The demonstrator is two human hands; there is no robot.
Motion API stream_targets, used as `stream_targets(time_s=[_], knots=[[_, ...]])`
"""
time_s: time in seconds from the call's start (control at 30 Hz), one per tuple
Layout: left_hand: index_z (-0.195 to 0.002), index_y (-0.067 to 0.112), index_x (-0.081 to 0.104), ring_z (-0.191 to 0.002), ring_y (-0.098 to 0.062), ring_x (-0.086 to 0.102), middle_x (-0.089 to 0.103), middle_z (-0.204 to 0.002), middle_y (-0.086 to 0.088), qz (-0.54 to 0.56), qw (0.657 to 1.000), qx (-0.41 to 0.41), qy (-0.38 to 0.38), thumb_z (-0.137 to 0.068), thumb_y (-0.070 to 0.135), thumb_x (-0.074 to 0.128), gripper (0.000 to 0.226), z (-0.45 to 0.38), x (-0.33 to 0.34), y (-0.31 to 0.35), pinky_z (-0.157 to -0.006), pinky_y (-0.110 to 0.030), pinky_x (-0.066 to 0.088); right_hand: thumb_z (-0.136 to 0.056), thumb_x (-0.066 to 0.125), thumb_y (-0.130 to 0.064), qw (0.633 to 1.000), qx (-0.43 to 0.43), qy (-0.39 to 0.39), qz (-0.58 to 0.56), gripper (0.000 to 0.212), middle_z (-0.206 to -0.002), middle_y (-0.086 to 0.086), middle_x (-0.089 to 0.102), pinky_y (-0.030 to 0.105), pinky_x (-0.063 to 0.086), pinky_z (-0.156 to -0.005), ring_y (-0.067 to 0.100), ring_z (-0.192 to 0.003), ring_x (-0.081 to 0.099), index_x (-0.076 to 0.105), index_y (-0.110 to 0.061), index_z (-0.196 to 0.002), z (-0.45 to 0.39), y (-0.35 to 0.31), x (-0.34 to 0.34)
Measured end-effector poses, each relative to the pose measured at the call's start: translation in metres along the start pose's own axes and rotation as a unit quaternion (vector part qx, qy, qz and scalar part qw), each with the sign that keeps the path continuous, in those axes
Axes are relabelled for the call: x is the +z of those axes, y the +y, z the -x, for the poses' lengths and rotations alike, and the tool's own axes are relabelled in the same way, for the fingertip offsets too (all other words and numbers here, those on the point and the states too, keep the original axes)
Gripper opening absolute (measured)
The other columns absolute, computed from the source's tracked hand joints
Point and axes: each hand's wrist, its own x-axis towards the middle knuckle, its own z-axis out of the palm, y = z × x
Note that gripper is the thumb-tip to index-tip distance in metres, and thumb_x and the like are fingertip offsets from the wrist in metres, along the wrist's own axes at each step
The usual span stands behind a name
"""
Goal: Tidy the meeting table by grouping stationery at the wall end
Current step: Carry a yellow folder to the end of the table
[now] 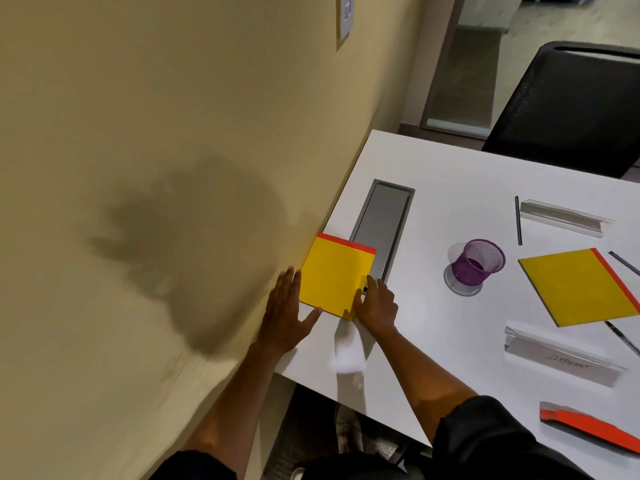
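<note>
A yellow notebook with a red spine [335, 277] lies flat on the white table [446, 178], close against the beige wall. My left hand [285, 315] rests flat at the notebook's left edge, fingers spread, thumb under its near edge. My right hand [375, 301] presses on the notebook's near right corner. Farther right sit a purple mesh pen cup [479, 262], a second yellow notebook [581, 287], black pens [518, 220] [623, 339] and two clear name holders [564, 218] [561, 360].
A grey cable hatch [382, 223] is set into the table just right of the notebook. An orange-red folder edge [588, 426] lies at the near right. A black chair [571, 109] stands at the far side. The wall [138, 168] bounds the table's left edge.
</note>
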Motion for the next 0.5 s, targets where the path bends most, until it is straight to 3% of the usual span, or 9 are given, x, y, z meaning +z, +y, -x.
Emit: stream_targets(time_s=[0.17,0.3,0.37,0.47,0.5], knots=[[-0.154,0.020,-0.002,-0.151,-0.022,-0.006,-0.009,-0.163,-0.002,-0.040,0.999,0.017,-0.010,-0.087,0.064,0.046,0.093,0.016,0.000,0.013,-0.121,-0.043,0.004,-0.094,0.040,-0.058,0.992,-0.051,0.010,0.116,0.074,-0.163,0.008,0.004,0.054,0.017,-0.119,0.033,-0.150,0.010,0.010,-0.027,-0.154,0.025,0.016,-0.018],[-0.153,0.022,-0.006,-0.151,-0.024,-0.010,-0.015,-0.162,-0.003,-0.082,0.996,0.035,-0.017,-0.085,0.074,0.029,0.093,0.032,-0.007,0.025,-0.121,-0.048,0.002,-0.092,0.031,-0.067,0.985,-0.064,0.054,0.149,0.078,-0.163,0.005,-0.011,0.055,0.003,-0.119,0.031,-0.151,-0.005,-0.002,-0.032,-0.154,0.056,0.026,-0.034],[-0.154,0.020,0.001,-0.151,-0.026,-0.004,-0.007,-0.163,-0.005,-0.082,0.995,0.050,-0.006,-0.082,0.078,0.022,0.095,0.045,-0.013,0.033,-0.120,-0.050,0.006,-0.091,0.029,-0.068,0.983,-0.060,0.082,0.154,0.078,-0.163,0.004,-0.012,0.056,0.003,-0.119,0.031,-0.151,-0.006,-0.003,-0.034,-0.153,0.074,0.031,-0.040],[-0.150,0.010,0.028,-0.147,-0.037,0.019,0.019,-0.159,-0.016,-0.075,0.989,0.118,0.056,-0.083,0.062,0.052,0.089,0.073,-0.016,0.046,-0.113,-0.060,0.023,-0.091,0.028,-0.069,0.981,-0.052,0.114,0.148,0.078,-0.163,0.004,-0.011,0.058,0.003,-0.119,0.032,-0.151,-0.005,-0.002,-0.034,-0.153,0.106,0.040,-0.046],[-0.151,0.011,0.024,-0.148,-0.036,0.016,0.015,-0.160,-0.015,-0.085,0.987,0.120,0.061,-0.084,0.062,0.054,0.089,0.079,-0.016,0.048,-0.114,-0.059,0.021,-0.090,0.028,-0.069,0.980,-0.049,0.121,0.146,0.078,-0.163,0.004,-0.010,0.058,0.004,-0.119,0.032,-0.151,-0.004,-0.002,-0.035,-0.153,0.115,0.042,-0.048]])
